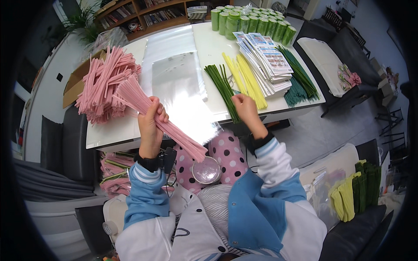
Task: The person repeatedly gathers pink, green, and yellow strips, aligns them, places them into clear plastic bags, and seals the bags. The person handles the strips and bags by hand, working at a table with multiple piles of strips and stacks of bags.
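1. Took in first the white surface (213,51), spread broadly in front of the body, beyond the knees.
2. Found the pink pile (102,87) heaped on the left side of that surface, beyond and to the left of the left hand (151,124).
3. Saw the clear sheets (174,74) laid flat across the middle, between the pink pile and the green stems (220,85).
4. Had the pink bundle (180,140) grasped around its middle part by the left fingers, at the surface's front edge. Traced its long axis on a slant, from the upper end beside the pile to the lower end over the lap (loosely fanned above, tighter below).
5. Judged the left hand much the nearer to that bundle, being wrapped around it. Placed the bundle to the left of the right hand (246,111), with the lower end closer to the body.
6. Noted the yellow stems (250,82) lying beyond the right hand, pointing away from the body.
7. Followed the green stems from far left to near right, down to a near end just left of the right hand.
8. Made out the right fingers curled inward, beside the green stems; could not tell them as empty or pinching something thin.
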Available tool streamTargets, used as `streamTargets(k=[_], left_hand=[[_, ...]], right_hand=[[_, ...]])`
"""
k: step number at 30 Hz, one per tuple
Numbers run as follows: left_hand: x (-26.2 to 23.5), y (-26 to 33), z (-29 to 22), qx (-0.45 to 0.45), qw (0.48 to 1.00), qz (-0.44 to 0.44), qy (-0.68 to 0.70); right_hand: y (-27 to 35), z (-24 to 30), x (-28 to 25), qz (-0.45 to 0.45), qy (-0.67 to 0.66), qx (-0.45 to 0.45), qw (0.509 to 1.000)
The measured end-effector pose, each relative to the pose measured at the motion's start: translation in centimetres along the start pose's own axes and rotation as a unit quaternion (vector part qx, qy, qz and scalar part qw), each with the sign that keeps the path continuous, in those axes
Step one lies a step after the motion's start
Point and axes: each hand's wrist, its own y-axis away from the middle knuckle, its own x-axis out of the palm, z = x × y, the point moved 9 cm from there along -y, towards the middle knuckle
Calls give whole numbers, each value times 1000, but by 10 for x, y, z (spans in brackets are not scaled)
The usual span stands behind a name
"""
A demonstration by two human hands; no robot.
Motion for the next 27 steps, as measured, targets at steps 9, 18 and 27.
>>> streamTargets(k=[9, 18, 27], left_hand=[[-5, -9, 22, -39, 999, -15, -32], [2, -17, 55, -108, 993, -7, -53], [33, -35, 92, -155, 984, 39, -76]], right_hand=[[-26, 6, 46, -52, 237, -143, 959], [-35, -38, 40, -73, 166, 25, 983], [-40, -55, 23, -35, -143, 108, 983]])
